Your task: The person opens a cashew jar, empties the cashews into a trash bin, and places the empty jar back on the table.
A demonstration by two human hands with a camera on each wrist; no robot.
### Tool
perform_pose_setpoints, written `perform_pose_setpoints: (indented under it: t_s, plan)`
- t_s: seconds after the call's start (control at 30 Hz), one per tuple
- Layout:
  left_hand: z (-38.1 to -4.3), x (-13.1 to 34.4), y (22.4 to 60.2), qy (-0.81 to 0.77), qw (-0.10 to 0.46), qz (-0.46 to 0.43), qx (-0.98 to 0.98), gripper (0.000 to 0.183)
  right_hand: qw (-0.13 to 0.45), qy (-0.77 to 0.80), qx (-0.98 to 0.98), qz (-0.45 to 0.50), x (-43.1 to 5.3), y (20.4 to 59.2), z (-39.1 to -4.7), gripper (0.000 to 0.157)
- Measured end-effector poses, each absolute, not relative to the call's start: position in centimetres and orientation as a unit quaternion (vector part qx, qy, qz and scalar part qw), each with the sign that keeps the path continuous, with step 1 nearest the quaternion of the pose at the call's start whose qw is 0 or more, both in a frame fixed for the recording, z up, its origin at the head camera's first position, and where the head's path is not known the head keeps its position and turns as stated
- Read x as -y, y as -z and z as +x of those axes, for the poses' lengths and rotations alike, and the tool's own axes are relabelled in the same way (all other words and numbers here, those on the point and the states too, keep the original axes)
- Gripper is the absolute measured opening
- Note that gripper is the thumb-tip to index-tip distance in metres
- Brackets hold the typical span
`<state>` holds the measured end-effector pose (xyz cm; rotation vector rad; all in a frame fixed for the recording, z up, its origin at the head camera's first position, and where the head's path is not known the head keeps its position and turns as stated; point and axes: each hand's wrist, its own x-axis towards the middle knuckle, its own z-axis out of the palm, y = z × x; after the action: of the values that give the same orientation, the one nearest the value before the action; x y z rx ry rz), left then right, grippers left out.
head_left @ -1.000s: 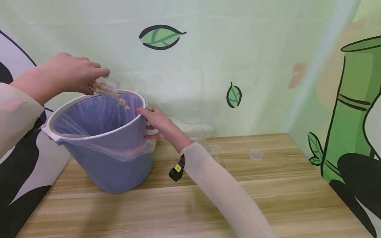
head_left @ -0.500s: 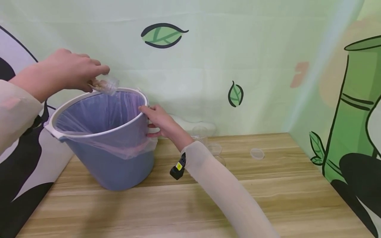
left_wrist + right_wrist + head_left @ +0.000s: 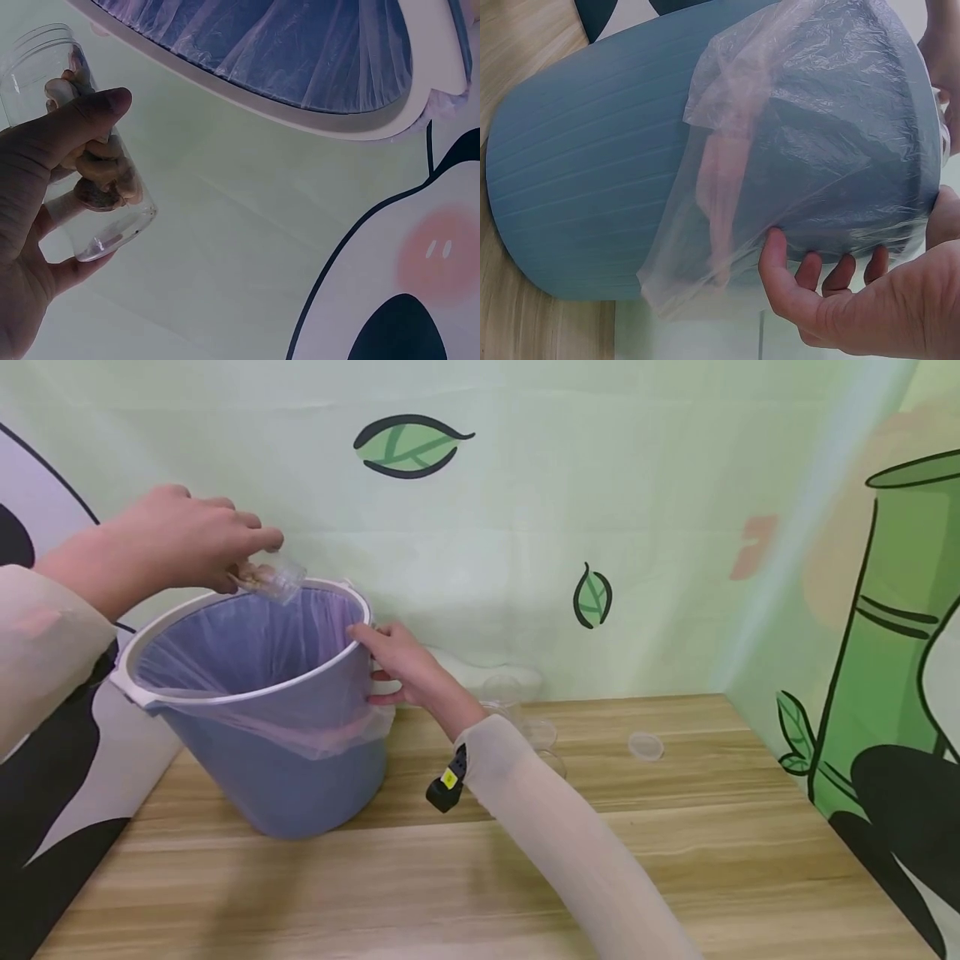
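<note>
My left hand (image 3: 176, 543) grips a clear plastic jar (image 3: 279, 580), tipped mouth-downward over a blue trash can (image 3: 292, 785). Several cashew-like nuts (image 3: 101, 169) show inside the jar in the left wrist view, with the thumb across its side. A thin translucent liner bag (image 3: 247, 643) lines the can and folds over its white rim. At the can's right side my right hand (image 3: 405, 668) holds the rim, thumb over the edge and fingers against the outside. The right wrist view shows those fingertips touching the overhanging bag (image 3: 817, 150). The can's bottom is hidden from view.
Behind the right forearm, a clear container (image 3: 502, 692) and round clear pieces (image 3: 540, 733) stand partly hidden on the wooden table (image 3: 420, 893). A clear round lid (image 3: 646, 746) lies farther right. A printed cloth backdrop (image 3: 510, 510) rises behind the table.
One second ago nuts were tumbling from the jar into the can; now none are falling and the jar holds fewer. The right hand has kept its hold on the rim.
</note>
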<state>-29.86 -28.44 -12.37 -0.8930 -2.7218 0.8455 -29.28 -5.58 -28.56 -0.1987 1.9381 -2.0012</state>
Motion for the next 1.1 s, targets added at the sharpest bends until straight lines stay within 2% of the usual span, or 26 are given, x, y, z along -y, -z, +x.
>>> perform_pose_setpoints:
  t_s: [0.17,0.47,1.1]
  plan:
    - [-29.89,28.7,12.65,-0.282,0.073,-0.293,0.911,0.065,0.173,0.704,-0.685,-0.072,5.75,28.72,-29.26,0.034]
    - [-29.97,28.72,12.89,-0.288,0.081,-0.3,0.906,0.065,0.173,0.706,-0.684,-0.07,5.75,28.8,-29.09,0.041]
    - [-29.96,28.84,12.66,-0.28,0.077,-0.302,0.908,0.068,0.177,0.707,-0.68,-0.076,5.85,28.68,-28.92,0.036]
